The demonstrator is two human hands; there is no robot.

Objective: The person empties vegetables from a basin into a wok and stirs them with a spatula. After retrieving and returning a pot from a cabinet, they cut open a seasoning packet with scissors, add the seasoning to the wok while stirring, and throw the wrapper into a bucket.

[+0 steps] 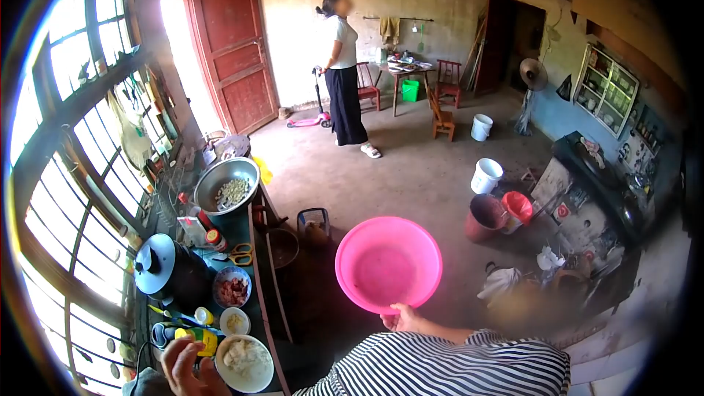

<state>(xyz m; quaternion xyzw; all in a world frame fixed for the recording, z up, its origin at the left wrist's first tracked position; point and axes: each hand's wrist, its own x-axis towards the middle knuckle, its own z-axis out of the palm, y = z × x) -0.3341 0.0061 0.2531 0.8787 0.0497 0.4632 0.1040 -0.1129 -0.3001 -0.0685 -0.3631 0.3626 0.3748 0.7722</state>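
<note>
My right hand grips the near rim of a pink plastic basin, which is held over the floor and looks empty. At the lower left, my left hand is raised beside a white bowl with pale food in it. Its fingers are partly curled and apart, and nothing shows between them. A small bowl, a bowl of cut meat and orange-handled scissors lie farther along the counter. Yellow-capped containers stand close to my left hand.
A dark pot with a lid and a metal basin of chopped food stand on the left counter by the barred window. A person stands near a pink scooter. Buckets and a stove are at the right.
</note>
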